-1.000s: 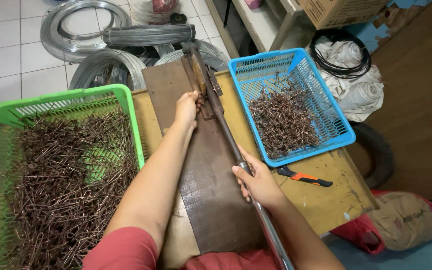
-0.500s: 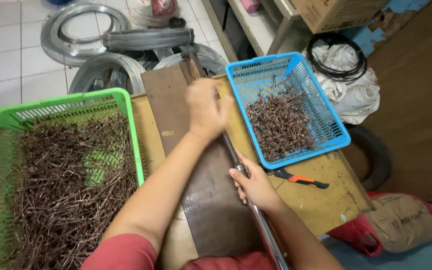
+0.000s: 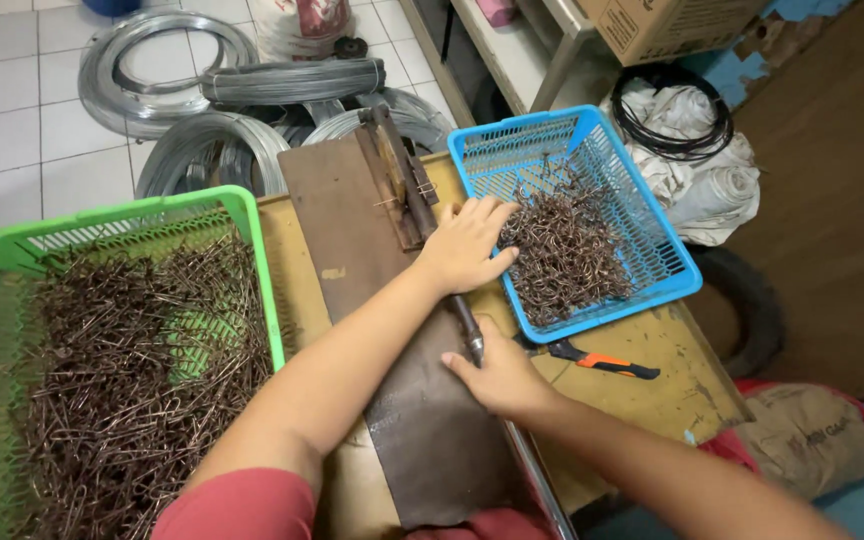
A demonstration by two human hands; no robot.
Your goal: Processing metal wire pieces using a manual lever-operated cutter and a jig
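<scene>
Left hand (image 3: 467, 243) reaches across to the near left rim of the blue basket (image 3: 672, 265), palm down, fingers spread apart and slightly curled, tips just over the rim and touching the edge of the heap of bent brown wire pieces (image 3: 567, 255) inside. Cannot tell whether a piece sits under the palm.

Right hand (image 3: 497, 375) closed around the long metal lever handle (image 3: 467, 328), fingers wrapped on the bar, thumb on top. Handle runs from the hinged bending jig (image 3: 397, 180) at the far end of the dark board (image 3: 372, 300) down toward the wearer, lying nearly flat along the board's right edge.

Board lies on a worn yellow table (image 3: 672, 385), between the two baskets. Green basket (image 3: 252, 250) to the left, larger, filled with straight-legged brown wire pieces (image 3: 122, 380). Blue basket to the right, roughly half full.

Orange-handled cutter (image 3: 602, 362) on the table just below the blue basket, near the right hand, not touched.

On the tiled floor beyond the table: several coils of grey galvanised wire (image 3: 167, 75). To the right, a white sack (image 3: 707, 170) with a coil of black cable (image 3: 667, 110) on it.
</scene>
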